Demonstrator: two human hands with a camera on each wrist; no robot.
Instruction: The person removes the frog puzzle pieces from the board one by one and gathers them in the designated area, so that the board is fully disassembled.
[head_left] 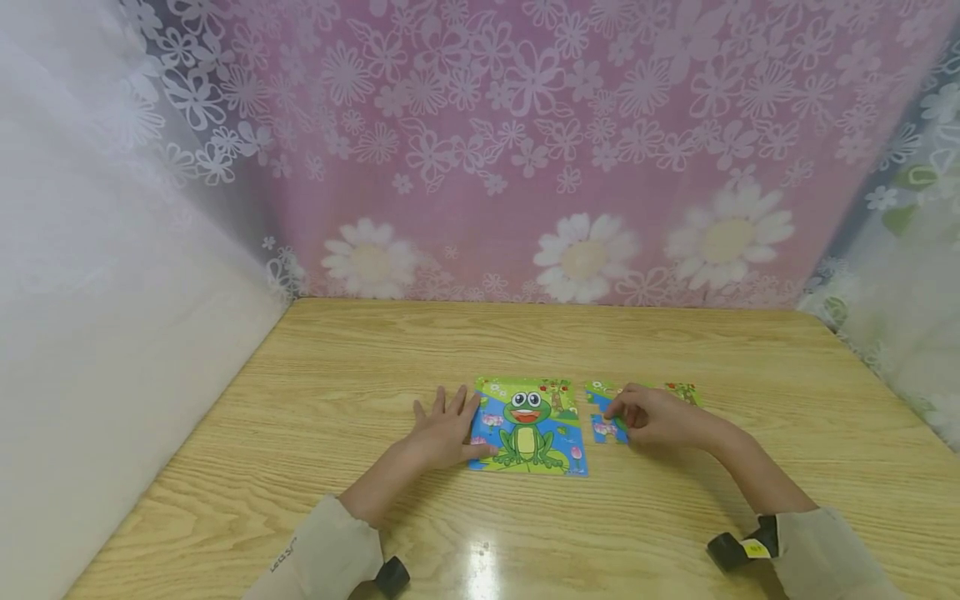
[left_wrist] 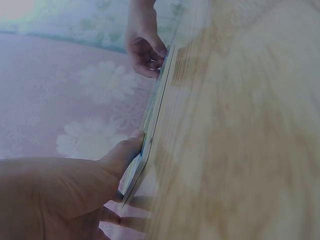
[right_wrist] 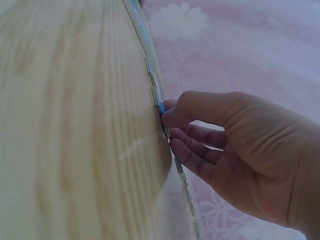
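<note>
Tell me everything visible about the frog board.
The frog board is a thin, squarish, pale-edged panel, perhaps card or wood, printed with a smiling green frog on a lily pad, blue water, flowers and a tree. It lies flat on the table; the left hand touches its left side, thumb overlapping it.

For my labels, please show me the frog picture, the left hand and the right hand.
Frog picture (head_left: pixel 528 435), head view: the frog's belly.
Left hand (head_left: pixel 444 435), head view: its back.
Right hand (head_left: pixel 663 418), head view: its middle part.
</note>
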